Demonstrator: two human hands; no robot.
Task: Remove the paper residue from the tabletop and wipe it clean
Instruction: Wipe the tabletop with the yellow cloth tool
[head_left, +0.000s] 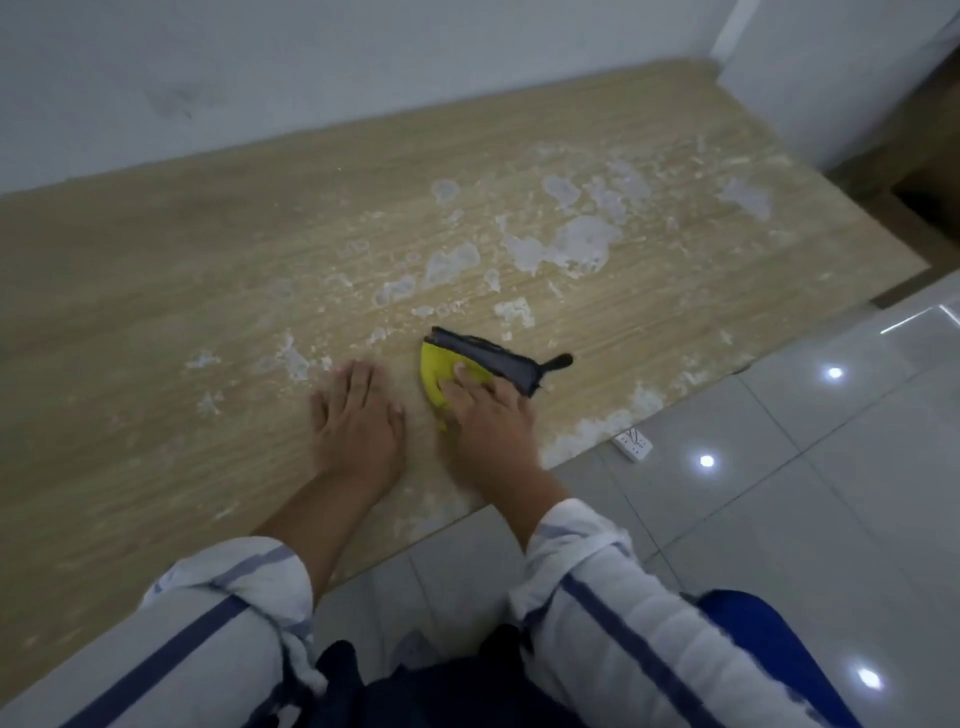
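- Worktop (156, 270): pale wood-grain surface. Its far edge runs along a white wall (260, 67) and its near edge borders the tiled floor (779, 519).
- Paper residue (576, 244): white, ragged patches and flecks stuck to the worktop. They are thickest across the middle and toward the right end. Smaller scraps lie just beyond the left hand, and a whitish band runs along the near edge to the right of the right hand. The left part of the worktop shows almost none.
- Cleaning cloth (441, 369): yellow pad with a grey and black border and a short black tab pointing to the right. It lies flat on the worktop close to the near edge, just short of the main residue patches.
- Right hand (488, 421): palm down, with its fingers spread and pressed on top of the cleaning cloth, not curled round it. The outline is slightly blurred.
- Left hand (358, 421): released and flat, palm down on bare wood just to the left of the cleaning cloth, grasping nothing.
- Sleeves (223, 623): white with dark blue stripes, rolled back on both forearms.
- Power strip (635, 443): white, on the floor just beside the near edge of the worktop.
- Blue object (769, 634): partly visible behind the right sleeve; what it is cannot be told.
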